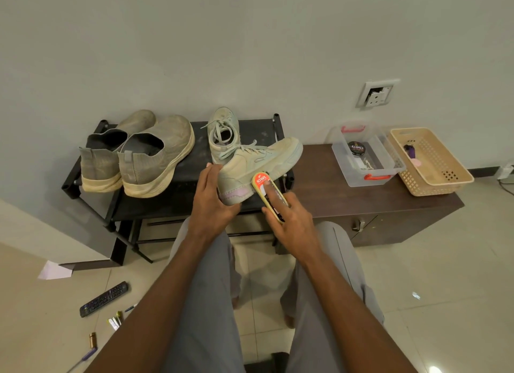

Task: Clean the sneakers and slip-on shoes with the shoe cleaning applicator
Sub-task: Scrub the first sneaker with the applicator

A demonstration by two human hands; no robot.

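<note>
Scrubbing the sneaker (258,161) heel: left hand (211,200) grips it, right hand (289,219) clasps the applicator (264,190); next, probably firm strokes along the sole.

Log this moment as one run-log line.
stage: cleaning sneaker | left hand: holds sneaker heel | right hand: grips applicator against sneaker side | slip-on shoes: on rack, untouched

two grey slip-on shoes (133,155), two pale green sneakers (244,153), one kiwi applicator (265,190), one clear plastic box (364,157), one beige basket (431,161), one remote control (104,299).
</note>
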